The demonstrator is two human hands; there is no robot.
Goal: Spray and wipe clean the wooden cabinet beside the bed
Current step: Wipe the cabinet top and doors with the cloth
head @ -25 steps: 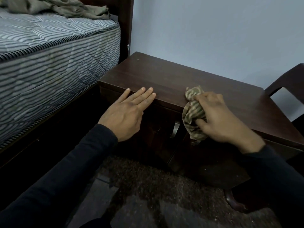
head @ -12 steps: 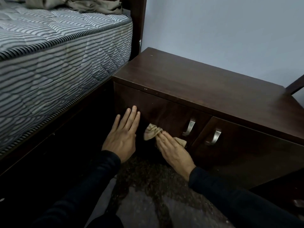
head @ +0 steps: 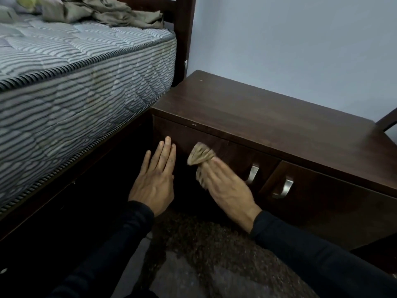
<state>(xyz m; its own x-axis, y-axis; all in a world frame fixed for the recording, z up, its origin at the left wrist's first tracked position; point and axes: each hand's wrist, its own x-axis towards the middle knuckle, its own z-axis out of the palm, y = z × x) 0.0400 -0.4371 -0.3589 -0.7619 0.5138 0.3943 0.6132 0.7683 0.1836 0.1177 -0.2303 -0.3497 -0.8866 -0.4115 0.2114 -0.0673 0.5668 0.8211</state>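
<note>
The dark wooden cabinet (head: 268, 117) stands low against the wall, right of the bed. Its front has two doors with metal handles (head: 253, 174). My right hand (head: 227, 190) presses a striped beige cloth (head: 200, 157) flat against the left door's front, fingers stretched over the cloth. My left hand (head: 155, 181) lies flat with fingers together against the cabinet's left front corner, holding nothing. No spray bottle is in view.
The bed's striped mattress (head: 75, 82) and dark bedpost (head: 184, 35) are close on the left, with crumpled bedding (head: 103, 11) on top. A dark chair part (head: 386, 121) shows at the right edge. A dark rug (head: 214, 254) covers the floor below my arms.
My right hand carried the cloth from the cabinet's top front edge down onto the left door's front, then slid it slightly upward. My left hand dropped from the top edge to the front corner.
</note>
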